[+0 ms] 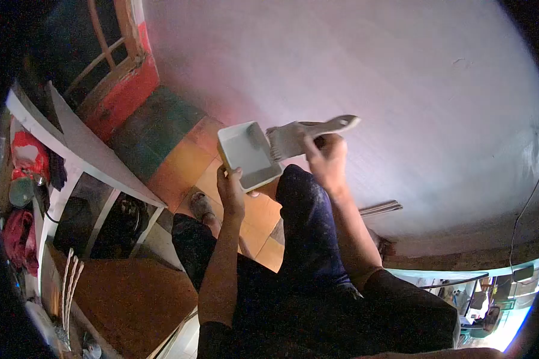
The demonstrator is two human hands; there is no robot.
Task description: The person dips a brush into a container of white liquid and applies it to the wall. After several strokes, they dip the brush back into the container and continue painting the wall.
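A white rectangular tray is held by my left hand, with the thumb over its near rim. My right hand grips a wide paint brush at the base of its handle. The handle points to the right, and the bristles are beside the tray's right rim. Inside the tray the surface looks pale, with a grey shadow near the brush. Whether the bristles touch the rim I cannot tell.
A pale wall rises in front and to the right. White shelving stands at the left, holding red cloths. Orange and green floor tiles lie below, near my foot. Thin sticks rest near the wall's foot.
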